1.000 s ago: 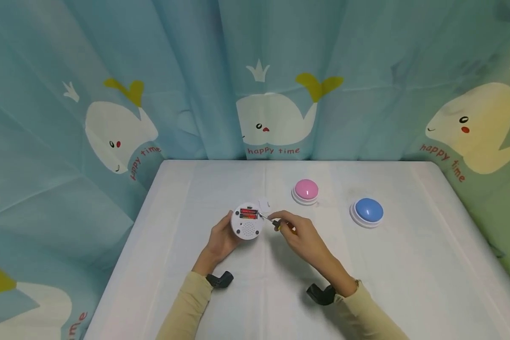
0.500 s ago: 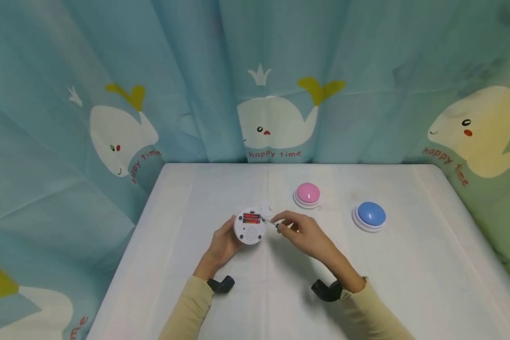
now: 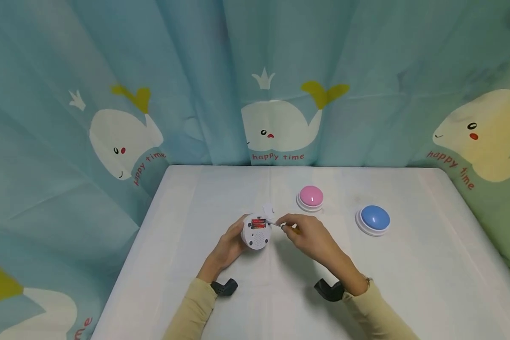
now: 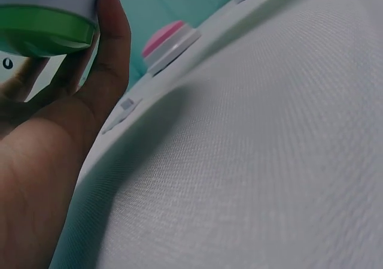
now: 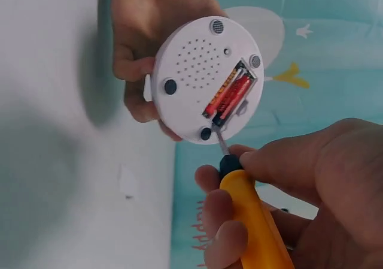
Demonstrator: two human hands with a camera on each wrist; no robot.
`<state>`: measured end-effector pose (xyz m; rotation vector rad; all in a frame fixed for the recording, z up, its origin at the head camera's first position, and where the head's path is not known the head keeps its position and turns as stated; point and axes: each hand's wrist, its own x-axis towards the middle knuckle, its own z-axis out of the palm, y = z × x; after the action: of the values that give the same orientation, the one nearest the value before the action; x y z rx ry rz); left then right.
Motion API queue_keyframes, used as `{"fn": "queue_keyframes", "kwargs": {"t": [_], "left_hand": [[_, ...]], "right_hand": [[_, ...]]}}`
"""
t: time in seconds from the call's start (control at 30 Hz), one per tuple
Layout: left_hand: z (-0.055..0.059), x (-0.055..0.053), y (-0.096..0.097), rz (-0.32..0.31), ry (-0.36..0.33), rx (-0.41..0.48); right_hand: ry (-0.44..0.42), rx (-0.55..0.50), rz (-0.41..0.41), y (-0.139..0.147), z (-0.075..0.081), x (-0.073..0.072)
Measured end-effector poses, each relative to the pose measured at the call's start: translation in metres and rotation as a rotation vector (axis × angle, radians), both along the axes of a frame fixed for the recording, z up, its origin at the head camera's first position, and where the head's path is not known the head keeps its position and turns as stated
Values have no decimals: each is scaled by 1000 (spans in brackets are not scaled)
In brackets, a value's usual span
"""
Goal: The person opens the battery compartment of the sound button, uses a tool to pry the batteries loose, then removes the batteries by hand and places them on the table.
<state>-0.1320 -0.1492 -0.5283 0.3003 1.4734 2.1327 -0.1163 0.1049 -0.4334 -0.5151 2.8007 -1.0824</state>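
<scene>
My left hand point(image 3: 229, 246) holds a round push button point(image 3: 257, 240) above the table, its underside turned up toward me. In the left wrist view its green dome point(image 4: 45, 30) faces downward, with fingers around the white body. Two red batteries point(image 5: 232, 95) lie side by side in the uncovered compartment of the base. A screwdriver point(image 5: 254, 224) with a yellow handle is gripped in my right hand point(image 3: 312, 237), thumb and fingers around it near the black collar. The metal tip meets the end of the batteries at the compartment's edge.
A small white battery cover point(image 3: 268, 210) lies on the white table point(image 3: 204, 198) just behind the held button. Farther back stand a pink push button point(image 3: 311, 196) and, to its right, a blue one point(image 3: 375, 218). A whale-patterned curtain point(image 3: 204, 94) hangs behind the table.
The held button has shifted slightly right and tilted a little, while the screwdriver tip stays at the battery end. The head view has moved slightly.
</scene>
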Motion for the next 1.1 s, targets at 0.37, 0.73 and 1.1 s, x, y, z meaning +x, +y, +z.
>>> {"fn": "queue_keyframes", "kwargs": {"t": [0.37,0.73,1.1], "left_hand": [[1,7,7,57,-46,13],[8,14,10,103,-90,15],[12,14,16,103,-124,54]], "right_hand": [[125,78,133,9,4,-2],[150,-113,234,29,-5,-10],[173,-211,255,39,-20,-13]]}}
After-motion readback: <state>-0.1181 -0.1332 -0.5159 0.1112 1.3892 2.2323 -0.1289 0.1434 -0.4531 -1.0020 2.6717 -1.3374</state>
